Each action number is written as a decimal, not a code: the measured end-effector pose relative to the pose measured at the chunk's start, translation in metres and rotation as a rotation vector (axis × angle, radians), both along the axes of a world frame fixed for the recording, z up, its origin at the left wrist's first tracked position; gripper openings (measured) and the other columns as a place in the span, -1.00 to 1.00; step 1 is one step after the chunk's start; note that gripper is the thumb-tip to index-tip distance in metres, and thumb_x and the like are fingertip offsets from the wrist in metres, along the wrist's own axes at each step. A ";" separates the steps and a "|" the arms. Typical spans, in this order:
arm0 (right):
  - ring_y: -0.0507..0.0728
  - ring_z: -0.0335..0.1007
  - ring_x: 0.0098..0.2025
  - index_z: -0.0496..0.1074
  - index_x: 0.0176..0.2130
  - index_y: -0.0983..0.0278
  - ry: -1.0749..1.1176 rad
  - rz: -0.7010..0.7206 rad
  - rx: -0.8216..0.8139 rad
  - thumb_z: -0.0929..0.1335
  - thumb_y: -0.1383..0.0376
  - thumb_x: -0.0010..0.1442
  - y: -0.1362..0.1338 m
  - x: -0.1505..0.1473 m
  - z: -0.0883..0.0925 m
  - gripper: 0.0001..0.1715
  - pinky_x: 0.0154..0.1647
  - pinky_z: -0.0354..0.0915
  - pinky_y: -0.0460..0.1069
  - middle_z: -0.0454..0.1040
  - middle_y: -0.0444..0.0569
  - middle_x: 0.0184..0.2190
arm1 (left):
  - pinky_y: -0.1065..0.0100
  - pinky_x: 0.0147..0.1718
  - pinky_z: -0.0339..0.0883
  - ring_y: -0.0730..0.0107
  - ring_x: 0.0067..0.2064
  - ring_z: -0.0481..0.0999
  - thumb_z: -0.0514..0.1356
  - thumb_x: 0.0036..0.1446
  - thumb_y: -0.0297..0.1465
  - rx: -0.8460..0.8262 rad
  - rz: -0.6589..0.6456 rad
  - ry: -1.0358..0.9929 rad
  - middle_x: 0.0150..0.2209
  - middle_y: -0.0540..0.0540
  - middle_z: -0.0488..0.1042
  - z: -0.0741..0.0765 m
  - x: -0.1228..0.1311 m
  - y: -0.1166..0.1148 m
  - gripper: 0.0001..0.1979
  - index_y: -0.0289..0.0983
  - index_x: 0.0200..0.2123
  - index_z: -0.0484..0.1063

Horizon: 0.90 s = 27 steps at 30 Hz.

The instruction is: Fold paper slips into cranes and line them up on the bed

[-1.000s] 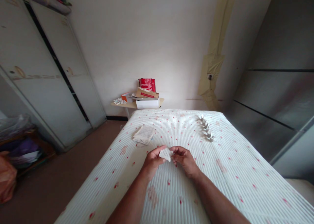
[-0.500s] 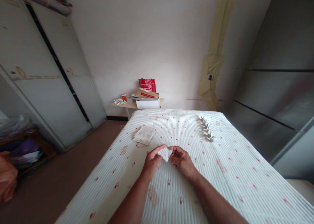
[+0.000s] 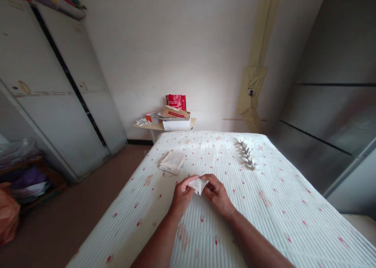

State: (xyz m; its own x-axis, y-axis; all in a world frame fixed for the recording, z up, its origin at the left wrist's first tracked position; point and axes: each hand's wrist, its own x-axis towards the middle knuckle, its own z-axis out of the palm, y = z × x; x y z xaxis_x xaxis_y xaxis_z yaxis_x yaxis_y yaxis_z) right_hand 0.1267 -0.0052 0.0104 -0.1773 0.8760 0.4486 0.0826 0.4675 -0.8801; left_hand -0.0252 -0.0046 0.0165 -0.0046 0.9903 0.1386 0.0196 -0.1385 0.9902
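A small folded piece of printed paper (image 3: 198,185) is held between my two hands, just above the bed. My left hand (image 3: 182,193) pinches its left side, thumb in front and fingers behind. On the other side my right hand (image 3: 216,193) grips the right edge with thumb and fingers. The paper's lower part looks split into two points. Beyond my left hand lies a stack of printed paper sheets (image 3: 172,162). Farther off to the right stands a row of several folded paper cranes (image 3: 247,154).
A white quilted bedspread (image 3: 264,221) with red dots covers the bed. Past its far edge, a small table (image 3: 157,126) bears a white box (image 3: 176,125), a red bag (image 3: 175,101) and several small white paper pieces (image 3: 143,121). Wardrobes (image 3: 88,84) stand at the left.
The paper has turned and opened out: its single lower point now shows as two. My right hand has shifted slightly left and closer to my left hand, which stays nearly in place.
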 end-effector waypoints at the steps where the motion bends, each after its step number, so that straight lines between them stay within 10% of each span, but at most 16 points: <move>1: 0.00 0.22 -0.42 0.37 -0.18 0.19 -0.008 -0.002 0.016 0.27 0.43 -0.01 0.000 0.000 0.000 -0.65 -0.39 0.18 -0.08 0.31 -0.08 -0.25 | 0.37 -0.20 0.31 0.25 -0.19 0.47 0.08 -0.20 -0.54 -0.004 0.002 -0.002 -0.30 -0.06 0.56 0.001 0.000 -0.001 -0.57 -0.32 -0.19 0.51; 27: 0.05 0.28 -0.32 0.34 -0.16 0.21 -0.070 -0.005 -0.017 0.26 0.46 -0.05 -0.006 0.002 0.010 -0.60 -0.32 0.22 -0.06 0.34 -0.06 -0.17 | 0.37 -0.25 0.33 0.28 -0.26 0.50 0.15 -0.19 -0.51 0.050 0.002 0.042 -0.29 -0.09 0.57 0.004 0.001 -0.003 -0.64 -0.32 -0.23 0.54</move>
